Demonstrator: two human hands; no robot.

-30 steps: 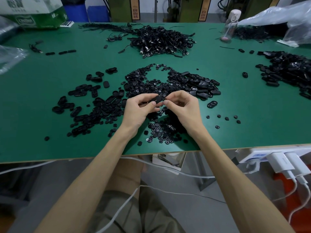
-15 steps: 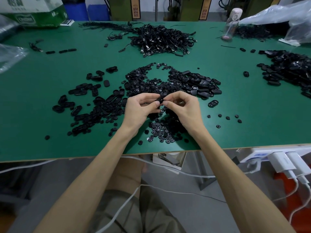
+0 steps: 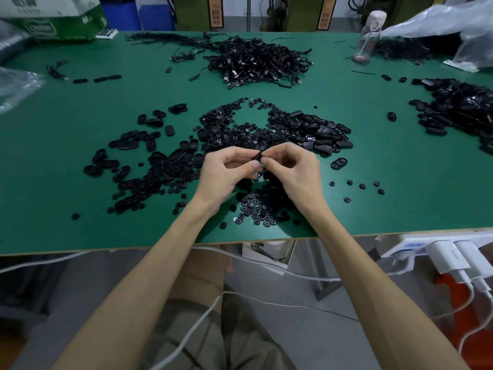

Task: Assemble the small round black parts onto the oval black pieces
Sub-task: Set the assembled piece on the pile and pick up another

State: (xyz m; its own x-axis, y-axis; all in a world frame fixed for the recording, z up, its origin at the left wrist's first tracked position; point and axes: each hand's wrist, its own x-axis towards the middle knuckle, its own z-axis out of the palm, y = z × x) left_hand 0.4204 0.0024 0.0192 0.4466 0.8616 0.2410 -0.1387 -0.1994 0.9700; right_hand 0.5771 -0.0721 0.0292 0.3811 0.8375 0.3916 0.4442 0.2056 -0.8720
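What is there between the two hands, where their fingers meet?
In the head view, one small black piece, which the left hand and the right hand both pinch.

Left hand (image 3: 225,170), right hand (image 3: 294,166), fingertips meeting, both seemingly pinching one small black piece (image 3: 257,157), forearms converging

Small factory assembly station.
I see a green surface (image 3: 66,182) heaped with black plastic parts (image 3: 240,134), a cable pile (image 3: 256,62), and machinery (image 3: 280,12) behind.
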